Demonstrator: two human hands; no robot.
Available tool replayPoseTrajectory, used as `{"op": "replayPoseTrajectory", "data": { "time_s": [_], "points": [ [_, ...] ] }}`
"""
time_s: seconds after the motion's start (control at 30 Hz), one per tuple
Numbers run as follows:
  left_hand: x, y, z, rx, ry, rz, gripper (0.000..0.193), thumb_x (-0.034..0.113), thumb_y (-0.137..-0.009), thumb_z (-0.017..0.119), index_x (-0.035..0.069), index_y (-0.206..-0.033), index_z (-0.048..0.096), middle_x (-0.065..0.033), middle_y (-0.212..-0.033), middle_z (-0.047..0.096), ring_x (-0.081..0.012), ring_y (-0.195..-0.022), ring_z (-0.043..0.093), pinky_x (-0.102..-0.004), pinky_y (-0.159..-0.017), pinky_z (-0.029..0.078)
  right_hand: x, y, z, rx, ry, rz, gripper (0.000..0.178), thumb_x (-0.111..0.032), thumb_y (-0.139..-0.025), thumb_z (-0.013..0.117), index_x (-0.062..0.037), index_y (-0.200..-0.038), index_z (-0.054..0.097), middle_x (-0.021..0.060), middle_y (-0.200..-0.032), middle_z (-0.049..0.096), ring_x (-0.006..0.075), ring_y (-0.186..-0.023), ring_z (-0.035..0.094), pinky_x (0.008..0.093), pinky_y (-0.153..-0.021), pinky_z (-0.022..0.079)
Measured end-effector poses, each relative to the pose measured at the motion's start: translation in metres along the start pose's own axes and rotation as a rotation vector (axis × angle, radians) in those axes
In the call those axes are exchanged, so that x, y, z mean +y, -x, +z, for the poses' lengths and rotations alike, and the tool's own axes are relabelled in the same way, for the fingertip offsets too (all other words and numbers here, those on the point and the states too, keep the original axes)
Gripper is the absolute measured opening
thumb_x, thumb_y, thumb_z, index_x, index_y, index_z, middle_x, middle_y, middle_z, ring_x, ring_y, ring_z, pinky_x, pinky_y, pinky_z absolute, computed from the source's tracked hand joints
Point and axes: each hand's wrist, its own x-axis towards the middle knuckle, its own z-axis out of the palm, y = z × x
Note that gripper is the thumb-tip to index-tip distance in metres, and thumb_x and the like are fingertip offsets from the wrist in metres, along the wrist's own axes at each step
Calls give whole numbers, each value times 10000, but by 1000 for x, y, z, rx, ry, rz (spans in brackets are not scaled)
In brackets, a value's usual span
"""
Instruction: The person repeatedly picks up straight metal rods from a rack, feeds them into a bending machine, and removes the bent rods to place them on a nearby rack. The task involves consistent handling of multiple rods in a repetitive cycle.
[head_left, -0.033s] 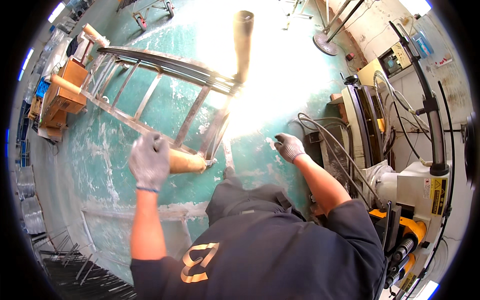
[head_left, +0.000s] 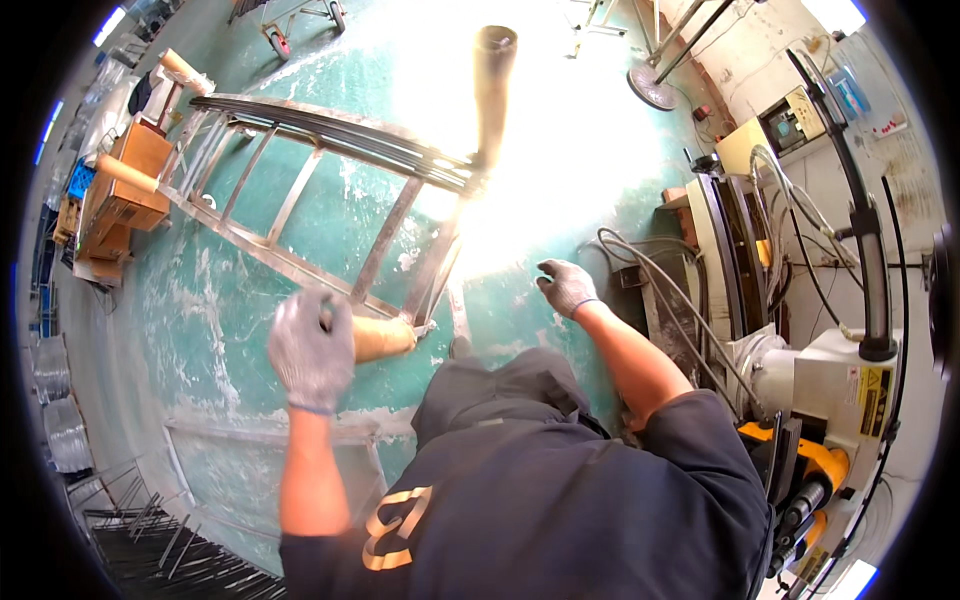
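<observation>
At the far left, clear-wrapped rolls [head_left: 66,437] stood on the floor [head_left: 235,340], with a heap of thin rods [head_left: 180,550] nearer the person. Beyond the rolls was a brown cabinet [head_left: 135,190]. The metal frame [head_left: 294,196] stood just right of it, ahead and to the person's left, its crossbars running between two long sides and dark bars [head_left: 340,132] lying along the far side. The gloved left hand [head_left: 312,345] was curled at the near end of the frame's tan post [head_left: 383,340], overlapping it from where I stood; I couldn't tell whether the fingers were closed on it. Another post [head_left: 495,95] rose at the frame's far right corner, in bright glare. The gloved right hand [head_left: 568,288] hung above the floor, well apart from the frame, fingers loosely bent and tips apart. Farther right, hoses [head_left: 650,275] looped beside a pale machine [head_left: 830,385] with orange parts.
</observation>
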Motion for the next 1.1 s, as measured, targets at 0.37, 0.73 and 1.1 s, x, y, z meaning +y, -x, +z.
{"op": "replayPoseTrajectory", "data": {
  "time_s": [0.37, 0.73, 1.1],
  "points": [
    [-2, -25, -4, -36, -29, -124, 199, 60, -882, 658, -4, -1070, 675, -173, -1052, 703, -401, -994, 638, -496, -877, 507, -58, -231, 88, -75, 298, -70, 405, -241, -913, 681, -87, -1287, 674, 173, -1343, 663, 384, -1273, 592, 498, -1073, 484],
    [8, -40, 16, 2, -124, -377, 127, 7, -913, 555, -61, -969, 646, -206, -1044, 699, -356, -964, 641, -446, -879, 533, -56, -337, 147, 28, 412, 38, 257, -111, -974, 525, -22, -1191, 630, 231, -1204, 658, 378, -1155, 617, 479, -968, 532],
    [17, -36, 11, -16, -214, -423, 162, 10, -926, 566, -49, -1009, 692, -184, -1049, 687, -367, -992, 632, -459, -892, 521, -86, -278, 97, -284, 116, -41, 266, -254, -989, 632, -32, -1103, 725, 288, -1087, 719, 456, -1089, 687, 532, -942, 534]
  ]
}}
